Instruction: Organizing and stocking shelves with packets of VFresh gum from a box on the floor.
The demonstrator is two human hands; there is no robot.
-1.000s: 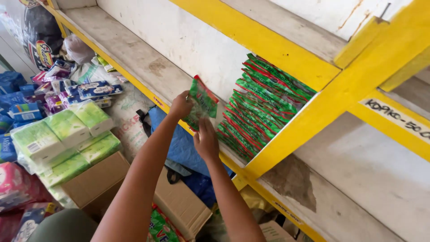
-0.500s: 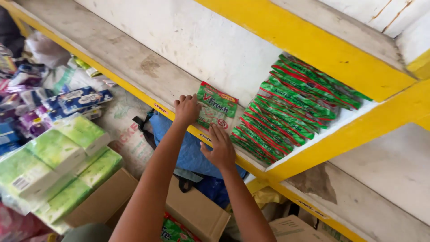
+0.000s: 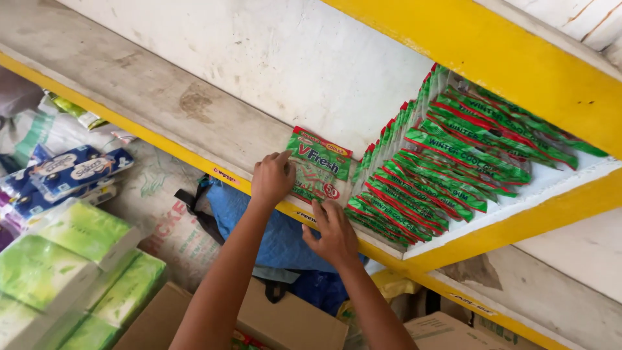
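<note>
A green and red candy packet (image 3: 322,166) stands upright on the shelf board (image 3: 162,104), at the left end of a packed row of like green packets (image 3: 440,162). My left hand (image 3: 273,177) grips the packet's left edge. My right hand (image 3: 333,231) rests with its fingers against the packet's lower right corner and the shelf's yellow front edge (image 3: 194,162). A second stack of the same packets lies flat on top of the row at the right.
Below the shelf lie a blue bag (image 3: 272,227), a printed sack (image 3: 168,214), cardboard boxes (image 3: 291,321), green tissue packs (image 3: 71,259) and blue packs (image 3: 71,172). The white back wall (image 3: 259,52) and a yellow beam (image 3: 492,45) bound the shelf.
Both hands have set the packet upright against the end of the row; before, it was held tilted in front of the shelf. The view has come closer.
</note>
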